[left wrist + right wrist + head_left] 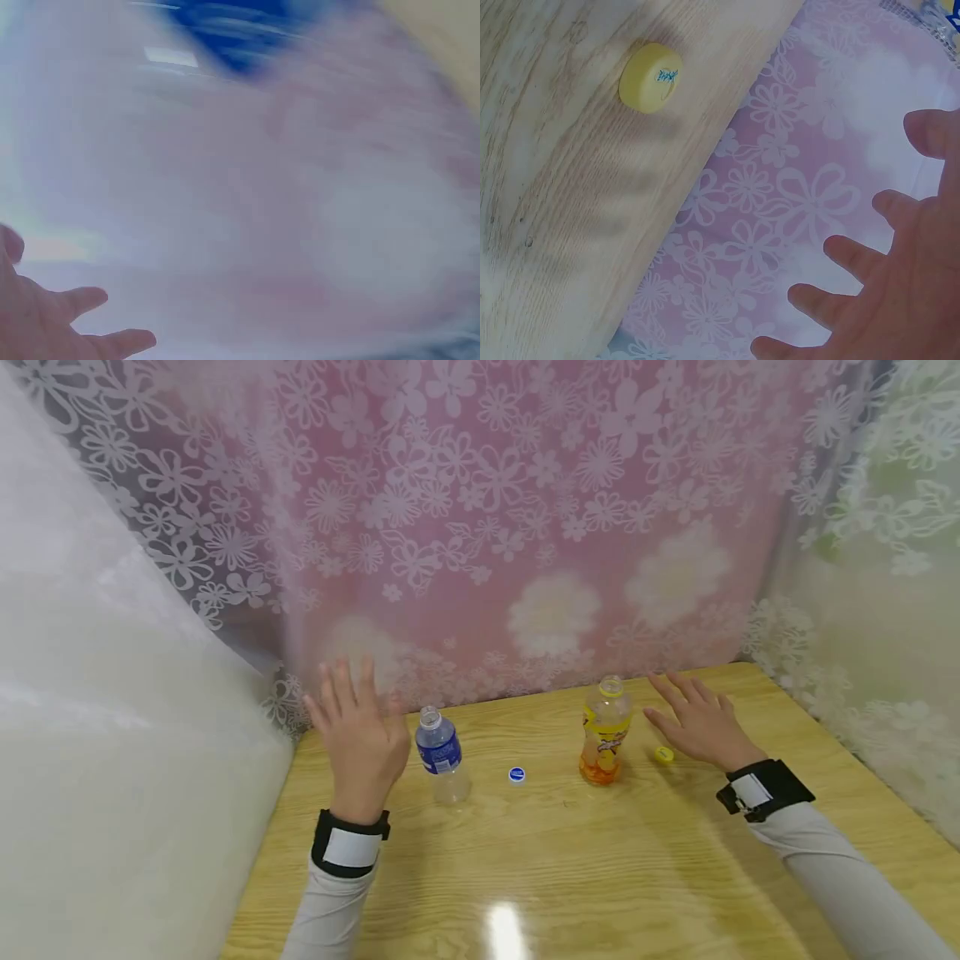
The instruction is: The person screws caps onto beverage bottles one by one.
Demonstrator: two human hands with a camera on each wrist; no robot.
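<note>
Floral curtains back your wooden table (675, 877); both hands hover, gripping nothing.

Your left hand (360, 739), fingers straight, sits just left of the blue-label bottle (441, 758); your right hand (701, 720), fingers spread, just right of the orange bottle (603, 731), above the yellow cap (663, 755). Blue cap (517, 774) lies between bottles. Judging by this, grasping comes next: close on one bottle.

The left hand (360, 737) is raised upright with its fingers straight and spread, holding nothing. The right hand (697, 720) hovers lower, palm down, fingers (855, 255) spread and relaxed, empty. Both forearms wear pale sleeves with black wrist straps.
</note>
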